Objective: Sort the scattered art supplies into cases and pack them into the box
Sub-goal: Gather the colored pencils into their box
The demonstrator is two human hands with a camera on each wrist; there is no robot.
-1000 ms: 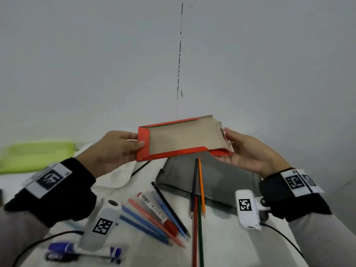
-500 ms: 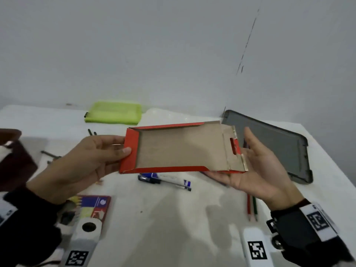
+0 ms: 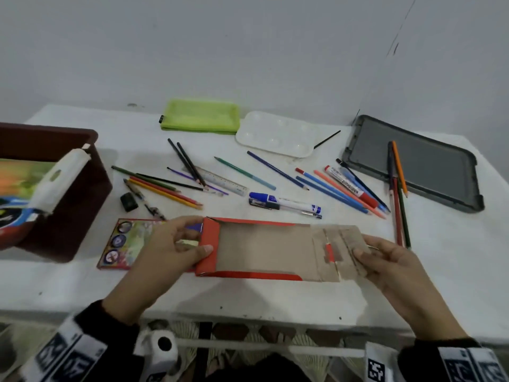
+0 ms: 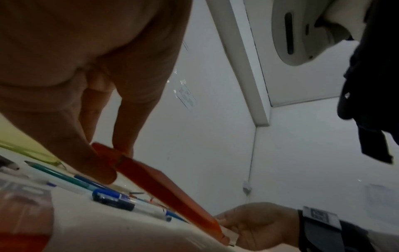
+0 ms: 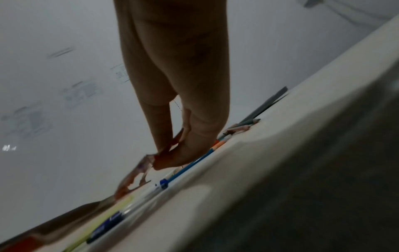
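I hold a flat red and brown cardboard pencil case between both hands, low over the table's near edge. My left hand pinches its red left end, thumb on top. My right hand pinches the opened flap at its right end. Coloured pencils lie scattered beyond it, more blue and orange ones to the right. Two markers lie just behind the case. A dark red box stands at the left.
A green pouch and a white paint palette lie at the back. A grey lid with pencils across it lies at the right. A colourful printed card, a black sharpener and a clear ruler are at left centre.
The view has tilted down to the table. Both hands have brought the case lower and nearer, and the right hand has gone from supporting it on the palm to pinching the flap.
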